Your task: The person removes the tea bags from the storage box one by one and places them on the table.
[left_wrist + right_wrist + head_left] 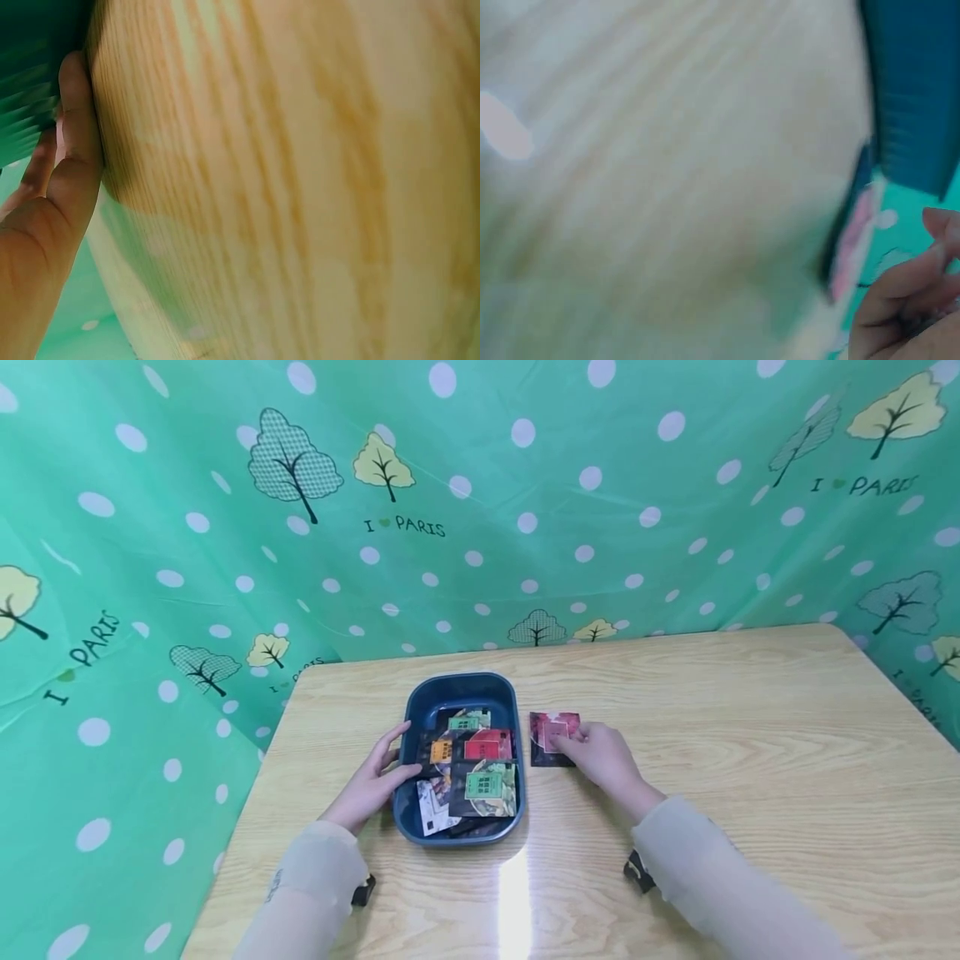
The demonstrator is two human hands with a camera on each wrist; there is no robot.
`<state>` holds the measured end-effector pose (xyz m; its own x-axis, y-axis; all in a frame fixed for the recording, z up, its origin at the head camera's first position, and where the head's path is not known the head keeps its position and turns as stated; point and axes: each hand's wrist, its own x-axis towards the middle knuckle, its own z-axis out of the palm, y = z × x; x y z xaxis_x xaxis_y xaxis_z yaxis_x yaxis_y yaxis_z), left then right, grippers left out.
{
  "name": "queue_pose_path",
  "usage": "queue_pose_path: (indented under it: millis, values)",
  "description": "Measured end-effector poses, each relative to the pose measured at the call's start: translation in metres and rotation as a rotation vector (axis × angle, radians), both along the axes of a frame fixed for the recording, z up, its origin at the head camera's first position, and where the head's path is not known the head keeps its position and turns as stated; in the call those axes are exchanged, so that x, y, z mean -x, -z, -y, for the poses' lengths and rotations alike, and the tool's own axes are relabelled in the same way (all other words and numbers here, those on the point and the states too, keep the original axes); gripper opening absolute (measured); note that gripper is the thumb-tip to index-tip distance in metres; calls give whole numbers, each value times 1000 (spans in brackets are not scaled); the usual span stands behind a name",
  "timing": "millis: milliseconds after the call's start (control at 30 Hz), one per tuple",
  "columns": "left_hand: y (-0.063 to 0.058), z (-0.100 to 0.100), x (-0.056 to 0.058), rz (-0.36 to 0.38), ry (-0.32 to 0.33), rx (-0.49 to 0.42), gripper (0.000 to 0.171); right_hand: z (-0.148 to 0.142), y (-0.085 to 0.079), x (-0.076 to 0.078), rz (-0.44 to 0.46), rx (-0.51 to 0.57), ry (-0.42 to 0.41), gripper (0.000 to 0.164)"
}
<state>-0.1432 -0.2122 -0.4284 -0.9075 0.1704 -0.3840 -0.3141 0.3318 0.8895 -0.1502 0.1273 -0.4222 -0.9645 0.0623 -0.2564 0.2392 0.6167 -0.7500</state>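
In the head view, a blue plastic bin [457, 687] is carried by the wood-grain desk [750, 735]. Packets are piled in it: a green-labelled one [466, 720] at 12 o'clock, a red-labelled one [487, 746] at 2, an orange-labelled one [438, 752] at 9, a whitish one [435, 806] at 7 and a second green-labelled one [483, 787] at 5. The bin is touched at its 9 o'clock side by the left hand [367, 785], finger and thumb held straight and apart. Just outside, at 3 o'clock, a pink-labelled packet [545, 731] is overlapped by the thumb of the right hand [609, 760]; whether it is pinched cannot be told.

In the left wrist view, the bin is seen at 10 o'clock, with the left hand's extended fingers laid along its outer wall.

In the right wrist view, the bin is seen at 2 o'clock. The pink-labelled packet, blurred, is seen edge-on near 4 o'clock, beside the right hand's bent fingers; polka-dotted cloth [886, 219] is seen between.
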Motion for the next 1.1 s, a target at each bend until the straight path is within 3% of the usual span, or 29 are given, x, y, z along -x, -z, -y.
queue_pose_path:
  millis: [267, 333, 500, 567, 800, 1100]
  values:
    - [1, -1, 1, -5, 5, 2, 68, 29, -34, -9, -152, 94, -124, 25]
    - [1, -1, 1, -5, 4, 0, 68, 39, -38, -15, -222, 21, -204, 26]
    - [1, -1, 1, 2, -1, -4, 69, 58, -37, -27, -459, -338, -445, 36]
    - [1, -1, 1, 6, -3, -4, 70, 64, -34, -29, -513, -432, -526, 43]
    - [0, -2, 0, 7, -7, -2, 70, 78, -29, -30, -477, -631, -694, 54]
    - [0, -2, -1, 0, -2, 1, 70, 86, -22, -28, -375, -706, -740, 60]
